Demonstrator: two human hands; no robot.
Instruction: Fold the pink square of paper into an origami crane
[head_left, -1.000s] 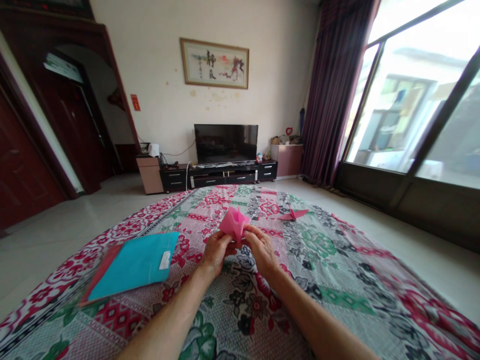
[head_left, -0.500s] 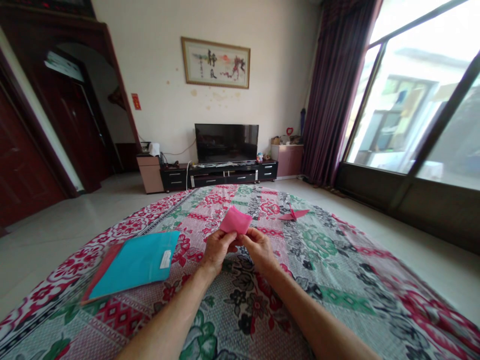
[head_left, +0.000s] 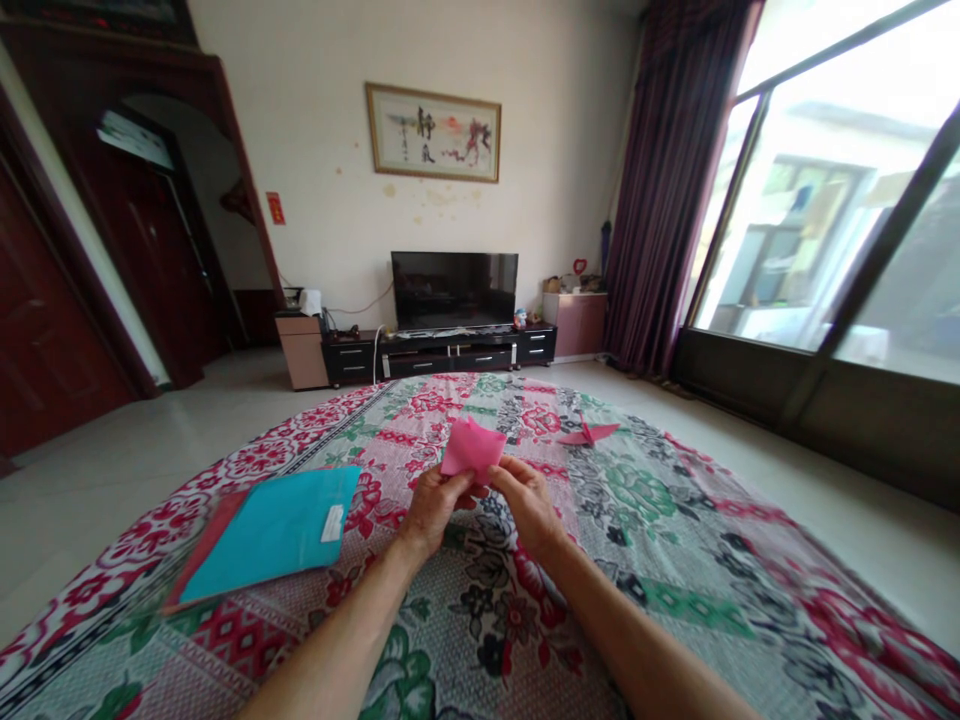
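A small folded square of pink paper [head_left: 474,447] is held up over the patterned tablecloth, between my two hands. My left hand [head_left: 435,503] pinches its lower left part, thumb on top. At the lower right corner, my right hand [head_left: 527,497] grips the paper between thumb and fingers. The fingertips beneath the paper are partly hidden. Beyond my right hand, a folded pink paper crane [head_left: 590,433] rests on the cloth.
On the left of the tablecloth [head_left: 487,600] lies a blue packet of paper [head_left: 274,525] with a white label, over a reddish sheet [head_left: 214,545]. Past the round table stand a television [head_left: 455,290] and a low black cabinet [head_left: 420,362]. A dark curtain [head_left: 667,200] hangs by the window.
The pink paper's upper edge now shows a raised point and its layers look slightly parted. My right thumb has shifted a little right along the lower edge. The view has tilted slightly.
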